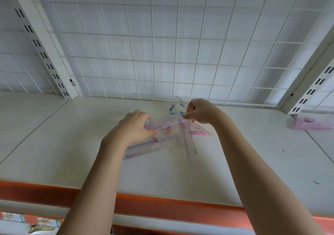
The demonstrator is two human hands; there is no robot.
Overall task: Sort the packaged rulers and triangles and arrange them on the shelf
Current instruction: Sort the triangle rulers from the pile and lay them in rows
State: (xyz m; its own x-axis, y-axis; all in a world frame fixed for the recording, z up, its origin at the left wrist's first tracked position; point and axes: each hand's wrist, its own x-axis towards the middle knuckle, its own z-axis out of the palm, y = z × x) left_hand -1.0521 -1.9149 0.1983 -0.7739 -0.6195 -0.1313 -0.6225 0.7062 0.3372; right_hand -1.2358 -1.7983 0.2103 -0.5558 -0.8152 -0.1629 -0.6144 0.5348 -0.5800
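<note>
Both arms reach out over the shelf point(235, 162). The left hand point(134, 126) grips the pink rulers point(168, 135); the right hand point(199, 111) pinches their top edge.

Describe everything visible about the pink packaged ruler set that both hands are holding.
The pink ruler set looks like clear plastic printed with pink markings, triangles and a straight ruler overlapping in see-through wrap. It lies low over the white shelf, mid-shelf. The left hand grips its left end; the right hand pinches its upper edge.

Two hands point(137, 124); seemingly two pink packs point(168, 135), one blue pack point(176, 108), one pink pile point(314, 123).
</note>
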